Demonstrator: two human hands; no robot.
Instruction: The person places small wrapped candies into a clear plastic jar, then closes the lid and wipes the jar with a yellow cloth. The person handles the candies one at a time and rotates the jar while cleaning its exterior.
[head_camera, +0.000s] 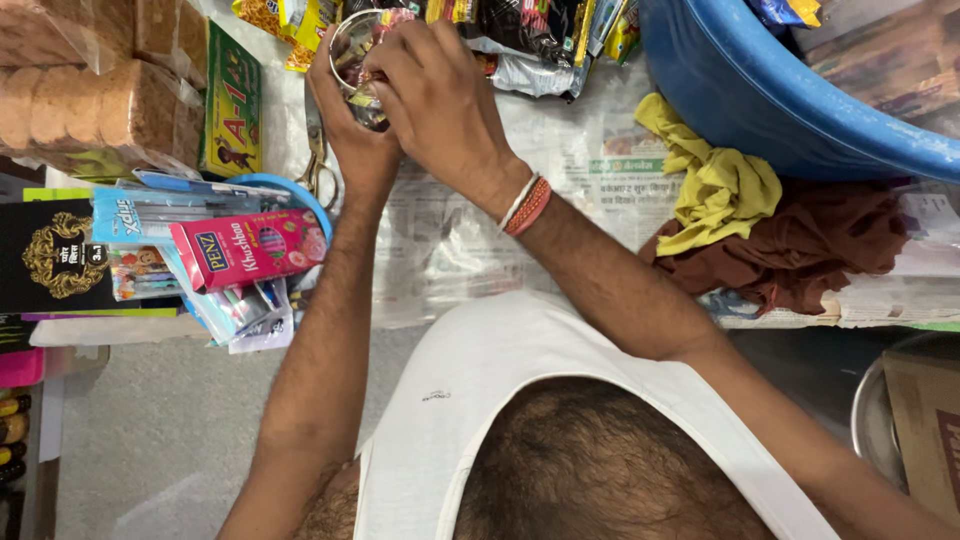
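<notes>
A clear plastic jar with small wrapped sweets inside is held over a newspaper-covered counter at the top centre. My left hand wraps around the jar from below and behind. My right hand is over the jar's mouth with its fingers curled into or on the opening; red and white threads circle that wrist. Whether the right fingers pinch a sweet is hidden.
Left of my arms lie a pink pen box, packets of pens, a black box and wrapped biscuit rolls. Scissors lie beside my left wrist. A blue tub, a yellow cloth and a brown cloth sit right.
</notes>
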